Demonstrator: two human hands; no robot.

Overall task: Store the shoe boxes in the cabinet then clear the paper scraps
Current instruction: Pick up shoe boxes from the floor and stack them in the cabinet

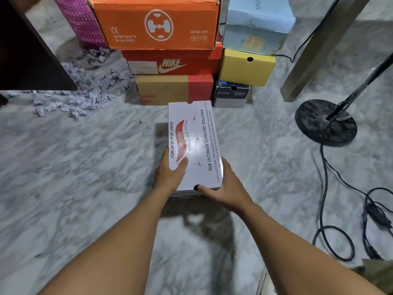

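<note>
1. Risk, lid: the Skechers shoe box is being held at its near end only, so the far end is hanging unsupported. If it tips forward the lid could be popping open, or the box slipping out.
2. Risk, stack: the box's far end is sitting just short of the brown-and-red box at the bottom of the stack. A forward nudge could be shaking the Nike box and the orange box above it.
3. Risk, footing: paper scraps are lying on the marble floor right in front of the dark cabinet. I'm judging that walking the box over there means stepping on loose paper.
4. Risk, cable: a black cable is trailing from the round stand base on the right, making a trip hazard if turning that way.
5. Pose: both forearms are reaching forward and down. The left hand is gripping the near left corner, thumb on the lid, fingers running along the side.
6. The right hand is holding the near right corner, thumb lying across the near edge, other fingers hidden under or behind the box.
7. The box is looking lifted off the floor, going by the shadow below it.
</note>
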